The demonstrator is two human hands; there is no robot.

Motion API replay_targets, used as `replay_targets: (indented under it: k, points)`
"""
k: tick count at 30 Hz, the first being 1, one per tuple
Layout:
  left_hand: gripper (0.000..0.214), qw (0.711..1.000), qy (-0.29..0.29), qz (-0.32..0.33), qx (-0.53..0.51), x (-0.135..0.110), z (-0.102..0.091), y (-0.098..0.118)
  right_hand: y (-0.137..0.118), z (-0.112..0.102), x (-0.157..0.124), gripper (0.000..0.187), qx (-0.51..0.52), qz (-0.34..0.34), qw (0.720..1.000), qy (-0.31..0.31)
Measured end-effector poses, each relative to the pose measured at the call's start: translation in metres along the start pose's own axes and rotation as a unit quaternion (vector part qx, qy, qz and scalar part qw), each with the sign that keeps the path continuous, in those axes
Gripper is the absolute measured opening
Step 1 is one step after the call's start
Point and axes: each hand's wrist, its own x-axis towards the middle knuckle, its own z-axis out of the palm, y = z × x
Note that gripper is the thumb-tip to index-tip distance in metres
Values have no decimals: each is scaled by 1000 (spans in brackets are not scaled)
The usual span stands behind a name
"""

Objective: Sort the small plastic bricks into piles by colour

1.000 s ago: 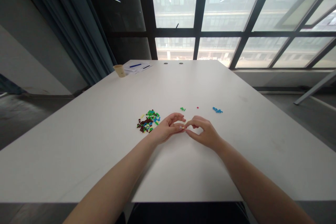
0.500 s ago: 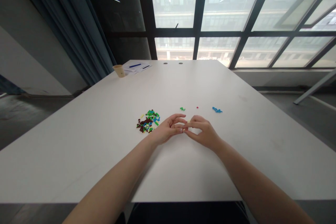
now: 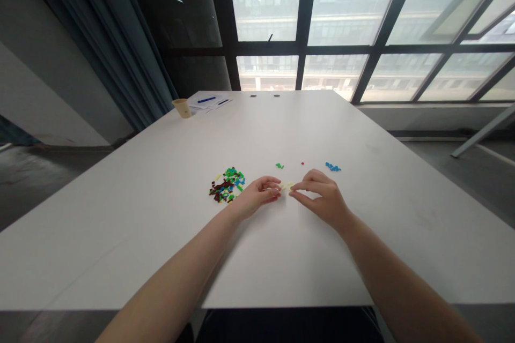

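Observation:
Both my hands rest on the white table [image 3: 161,214] near its middle. My left hand [image 3: 257,196] is curled, its fingertips pinched together by some small pale yellow pieces [image 3: 286,186]. My right hand [image 3: 324,197] pinches toward the same pieces from the right, thumb and forefinger closed at their edge. A pile of small brown, green, blue and yellow bricks [image 3: 227,184] lies just left of my left hand.
Beyond my hands lie a few green pieces [image 3: 279,165], a tiny red piece [image 3: 302,163] and a small cluster of blue pieces [image 3: 332,167]. At the far left corner stand a paper cup [image 3: 182,107] and papers with a blue pen [image 3: 208,100]. Windows lie behind.
My hands, joined at the fingertips before, have drawn slightly apart and lowered toward the table. The pale yellow pieces now show between them. My right hand has shifted right.

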Motion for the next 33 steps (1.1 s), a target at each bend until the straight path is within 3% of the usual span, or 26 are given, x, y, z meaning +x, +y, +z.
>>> replay_targets:
  k: [6,9,14,18,22,28,31,33]
  points:
    - [35,1000,15,-5,15,1,0,0,5,-4,2,7,-25,3,1000,1]
    - [33,999,45,9,14,1,-1,4,19,-1,-1,9,-69,67,995,-27]
    - [30,992,118,45,12,4,-11,11,48,14,-13,11,-138,213,956,-146]
    - [29,988,145,51,23,5,-18,13,60,26,-21,15,-172,262,931,-187]
    - [29,988,138,51,38,3,-18,12,64,29,-24,15,-184,283,923,-183]
    - [28,983,144,70,93,3,-21,17,67,19,-21,16,-167,281,935,-139]
    - [25,949,203,125,206,4,-37,22,68,6,-16,21,-176,273,942,-79]
    - [20,888,266,165,338,3,-51,26,69,-2,-13,27,-189,280,940,-48]
